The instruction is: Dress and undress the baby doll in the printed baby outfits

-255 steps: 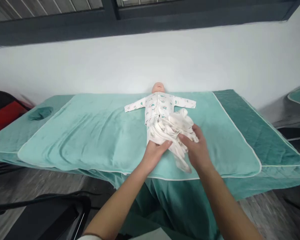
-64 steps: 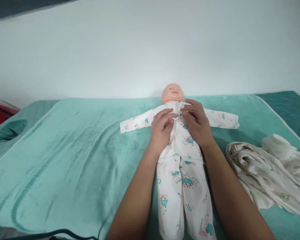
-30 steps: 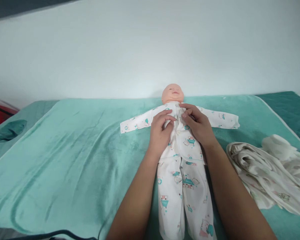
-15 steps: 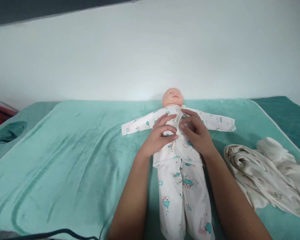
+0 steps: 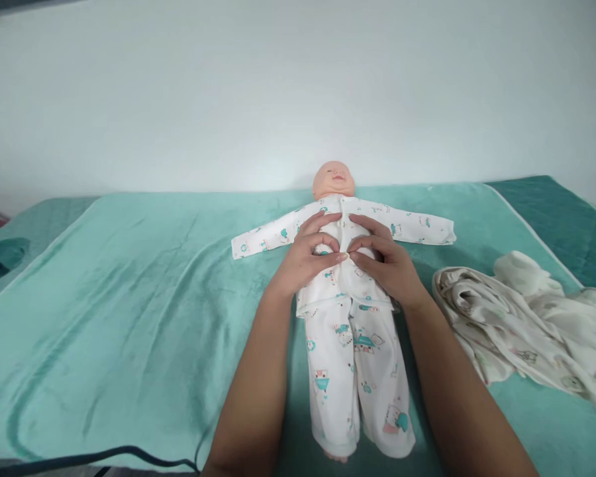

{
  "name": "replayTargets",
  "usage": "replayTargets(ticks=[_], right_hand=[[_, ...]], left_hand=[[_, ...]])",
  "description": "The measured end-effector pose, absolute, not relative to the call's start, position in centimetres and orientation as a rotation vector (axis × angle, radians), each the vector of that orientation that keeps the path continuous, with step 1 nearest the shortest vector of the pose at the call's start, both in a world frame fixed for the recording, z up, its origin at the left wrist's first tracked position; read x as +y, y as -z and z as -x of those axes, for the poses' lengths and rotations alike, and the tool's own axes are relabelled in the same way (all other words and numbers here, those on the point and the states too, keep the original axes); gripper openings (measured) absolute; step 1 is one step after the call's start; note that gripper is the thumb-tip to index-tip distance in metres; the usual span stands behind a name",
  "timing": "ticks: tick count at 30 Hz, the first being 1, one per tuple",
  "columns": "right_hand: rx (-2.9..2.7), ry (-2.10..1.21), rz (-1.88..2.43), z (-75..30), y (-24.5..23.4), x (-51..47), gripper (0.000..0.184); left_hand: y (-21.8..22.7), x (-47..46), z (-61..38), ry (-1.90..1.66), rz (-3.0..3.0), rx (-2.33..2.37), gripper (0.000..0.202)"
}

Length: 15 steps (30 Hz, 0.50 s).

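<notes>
A baby doll [image 5: 333,177] lies on its back on a teal towel [image 5: 129,285], arms spread. It wears a white printed top [image 5: 347,228] and matching white printed trousers [image 5: 352,377]. My left hand [image 5: 305,255] and my right hand [image 5: 382,258] rest on the doll's chest, side by side. The thumb and fingers of each hand pinch the front of the top near its middle seam, and the fingertips almost meet.
A crumpled cream printed cloth [image 5: 516,318] lies on the towel to the doll's right. The darker green table cover [image 5: 551,205] shows at the far right, a white wall behind. A dark cord [image 5: 79,458] runs along the near edge.
The bundled cloth that both hands held over the doll's legs now lies to the right. In the last second both hands slid a little down the doll's chest, still pinching the top.
</notes>
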State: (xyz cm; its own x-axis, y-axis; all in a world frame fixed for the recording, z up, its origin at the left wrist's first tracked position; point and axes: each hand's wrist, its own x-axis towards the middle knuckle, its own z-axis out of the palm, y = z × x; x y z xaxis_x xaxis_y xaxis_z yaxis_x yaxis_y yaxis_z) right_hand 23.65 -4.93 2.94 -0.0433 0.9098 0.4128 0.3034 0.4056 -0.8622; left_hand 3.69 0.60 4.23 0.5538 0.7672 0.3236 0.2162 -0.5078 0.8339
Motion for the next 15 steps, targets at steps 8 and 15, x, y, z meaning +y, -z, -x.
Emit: replayTargets(ticks=[8,15], right_hand=[[-1.568,-0.753,1.097,-23.6,-3.04,-5.05,0.008],[-1.564,-0.712,1.11,-23.32,-2.93,-5.06,0.012]], left_hand=[[-4.31,0.62,-3.79,-0.928,-1.967,0.785,0.008],[-4.22,0.63,-3.81,-0.91,-1.987,0.782,0.006]])
